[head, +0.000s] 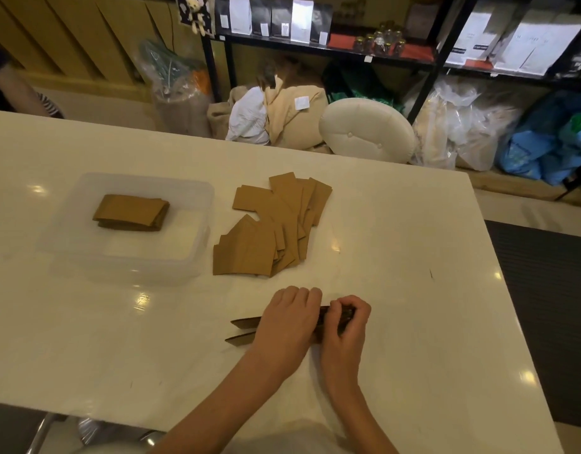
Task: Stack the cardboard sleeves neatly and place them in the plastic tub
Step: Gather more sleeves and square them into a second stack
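On the white table, both my hands hold a bundle of brown cardboard sleeves (245, 329) standing on edge near the front. My left hand (287, 319) grips over its middle, and my right hand (348, 324) curls round its right end. A loose spread of flat sleeves (269, 227) lies just beyond my hands. To the left stands the clear plastic tub (197, 253), with a neat stack of sleeves (130, 213) lying inside it towards the back.
The white table (413, 290) ends at the right with dark floor matting beyond. Behind the table are a cream stool (367, 129), bags and black shelves. Another person's arm (14, 93) shows at the far left.
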The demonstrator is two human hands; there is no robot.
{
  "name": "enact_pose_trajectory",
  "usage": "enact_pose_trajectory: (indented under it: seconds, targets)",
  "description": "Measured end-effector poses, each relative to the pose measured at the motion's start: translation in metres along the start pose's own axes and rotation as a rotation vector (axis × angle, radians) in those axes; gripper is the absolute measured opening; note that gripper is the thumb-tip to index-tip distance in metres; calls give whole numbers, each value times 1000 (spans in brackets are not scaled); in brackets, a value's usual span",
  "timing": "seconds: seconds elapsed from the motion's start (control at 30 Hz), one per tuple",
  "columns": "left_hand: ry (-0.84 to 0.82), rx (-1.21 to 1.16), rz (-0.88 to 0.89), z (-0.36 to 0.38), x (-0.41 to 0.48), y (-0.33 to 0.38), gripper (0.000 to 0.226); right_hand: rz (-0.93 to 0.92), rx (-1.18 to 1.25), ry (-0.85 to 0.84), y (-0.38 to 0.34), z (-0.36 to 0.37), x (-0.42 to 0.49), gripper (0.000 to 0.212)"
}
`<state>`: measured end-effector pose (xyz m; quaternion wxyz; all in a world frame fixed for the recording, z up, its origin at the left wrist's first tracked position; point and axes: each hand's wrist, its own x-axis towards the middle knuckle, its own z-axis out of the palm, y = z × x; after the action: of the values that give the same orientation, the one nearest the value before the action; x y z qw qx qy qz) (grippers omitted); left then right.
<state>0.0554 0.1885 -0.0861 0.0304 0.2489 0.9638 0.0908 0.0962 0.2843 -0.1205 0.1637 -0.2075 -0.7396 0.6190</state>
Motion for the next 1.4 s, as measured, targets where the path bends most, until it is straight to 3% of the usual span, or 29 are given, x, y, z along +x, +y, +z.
enact_pose_trajectory:
  seconds: [0.1, 0.2, 0.27, 0.37, 0.5, 0.6, 0.7, 0.8, 0.97, 1.07, 1.2, 1.3, 1.4]
  targets:
    - [69, 51, 40, -3, -21, -18, 86, -38, -26, 2, 2, 1, 0, 8]
    - [150, 20, 5, -16, -54, -55, 103, -104, -62, -3, 4, 0, 3, 8]
    - [180, -250, -72, -15, -75, -72, 100, -113, -68, -9, 6, 2, 3, 10]
    - [156, -939, -316, 0, -82, -55, 84, -119, -90, 4, 10, 3, 4, 14]
    - [445, -1216, -424, 18, -53, -13, 39, -128, -94, 32, 6, 5, 0, 10]
    - [481, -1266, -460, 17, -28, 6, 34, -63, -32, 36, 9, 4, -5, 7]
    - [434, -1286, -520, 18, -10, 9, 19, 31, 27, 25, 10, -5, -5, 29]
    - [510, -1280, -616, 23, -8, 13, 21, 121, 83, 52, -1, -2, -8, 39]
    - [545, -1158, -561, 23, -3, 9, 6, 154, 160, 132, -8, 2, -5, 18]
    - [528, -1108, -600, 27, -7, 3, 5, 135, 80, 115, -3, -3, -2, 26]
    - [480, -1088, -486, 27, -7, 7, 9, 78, 5, 75, -6, -3, -3, 25]
    - [513, -1172, -535, 25, 0, 5, 7, 157, 3, 80, -6, -8, 4, 49]
    - [458, -1274, -471, 22, -1, 10, 15, 133, 73, 50, -4, -10, 8, 42]
